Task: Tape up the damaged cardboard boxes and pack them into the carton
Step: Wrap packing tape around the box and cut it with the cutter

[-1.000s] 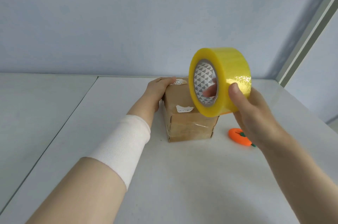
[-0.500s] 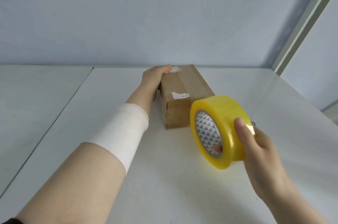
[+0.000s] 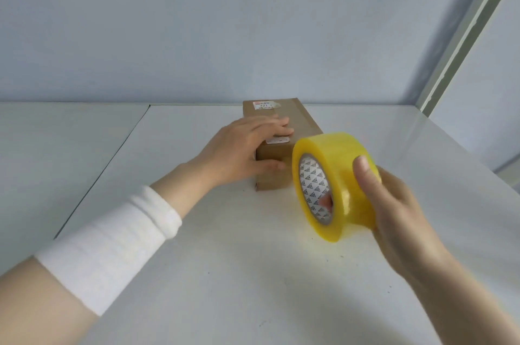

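Right hand (image 3: 399, 204) grip is closed on the translucent yellow roll of packing tape (image 3: 340, 175) at centre right of the frame. The thumb crosses its outer band and a fingertip shows inside the patterned core. The roll sits low over the white table (image 3: 225, 274); whether it touches, I cannot tell.

Just left of it and slightly further back, the long brown cardboard box (image 3: 301, 122) lies on the table in the middle of the frame, with a white printed label (image 3: 264, 105) at its far end. The left hand (image 3: 242, 153), with a white cloth wristband (image 3: 112, 243) on its forearm, lies open on the box. Its fingers are flat across the top near the front, and the thumb is against the near end face. No carton is in view.

The step in hand looks like starting a strip. No loose tape end shows, so the roll probably needs turning until the thumb finds it. It would be best to anchor the end on the near face and draw the tape straight along the top. The left hand should press the box down but slide clear of the tape's path, smoothing behind it.
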Demonstrator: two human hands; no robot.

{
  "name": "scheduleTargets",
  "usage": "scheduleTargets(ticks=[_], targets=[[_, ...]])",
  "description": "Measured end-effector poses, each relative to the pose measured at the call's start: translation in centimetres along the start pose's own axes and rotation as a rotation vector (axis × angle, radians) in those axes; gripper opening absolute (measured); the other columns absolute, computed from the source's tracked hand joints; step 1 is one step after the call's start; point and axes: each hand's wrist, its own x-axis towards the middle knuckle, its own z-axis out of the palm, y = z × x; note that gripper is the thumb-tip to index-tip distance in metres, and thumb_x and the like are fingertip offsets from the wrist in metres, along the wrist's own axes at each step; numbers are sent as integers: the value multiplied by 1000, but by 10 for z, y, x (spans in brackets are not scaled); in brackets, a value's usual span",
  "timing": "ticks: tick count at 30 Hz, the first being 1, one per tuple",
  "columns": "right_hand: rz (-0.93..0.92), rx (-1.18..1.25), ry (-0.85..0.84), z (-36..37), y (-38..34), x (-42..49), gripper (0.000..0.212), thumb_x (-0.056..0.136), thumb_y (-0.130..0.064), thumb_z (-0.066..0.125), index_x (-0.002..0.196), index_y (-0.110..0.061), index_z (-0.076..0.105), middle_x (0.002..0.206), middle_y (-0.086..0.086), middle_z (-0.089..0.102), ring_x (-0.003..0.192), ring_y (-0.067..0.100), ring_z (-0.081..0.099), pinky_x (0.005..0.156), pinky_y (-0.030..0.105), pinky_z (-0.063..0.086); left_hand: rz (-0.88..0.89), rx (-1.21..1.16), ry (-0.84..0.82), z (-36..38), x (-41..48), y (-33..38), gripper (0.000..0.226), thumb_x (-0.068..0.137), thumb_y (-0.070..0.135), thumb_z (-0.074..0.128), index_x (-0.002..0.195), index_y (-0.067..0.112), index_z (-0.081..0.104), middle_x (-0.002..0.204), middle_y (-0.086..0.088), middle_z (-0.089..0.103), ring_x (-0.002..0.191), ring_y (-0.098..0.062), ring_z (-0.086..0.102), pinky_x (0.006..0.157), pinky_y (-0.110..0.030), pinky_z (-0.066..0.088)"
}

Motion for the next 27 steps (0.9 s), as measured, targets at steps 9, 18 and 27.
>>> scheduleTargets(ticks=[9,18,27], targets=[[-229,73,-172,2,-91,67,23,83,-31,62,82,-11,74,84,-3,74,78,15,70,68,30,57,-254,-313,-178,-63,57,1,18,86,47,59,104,48,56,100,28,61,98,9,57,78,-13,41],[-227,-28,-134,12,-79,135,41,85,-44,57,104,-8,62,90,1,74,88,19,71,75,33,57,-253,-70,-152,-40,60,-12,96,71,55,71,147,20,25,152,1,25,139,-18,20,111,-27,18],[-347,-29,89,30,-57,129,31,92,-33,55,103,-6,62,86,3,73,84,16,70,76,34,57,-276,-170,-178,-39,68,-32,78,75,55,68,142,26,39,134,0,43,126,-16,39,108,-34,32]])
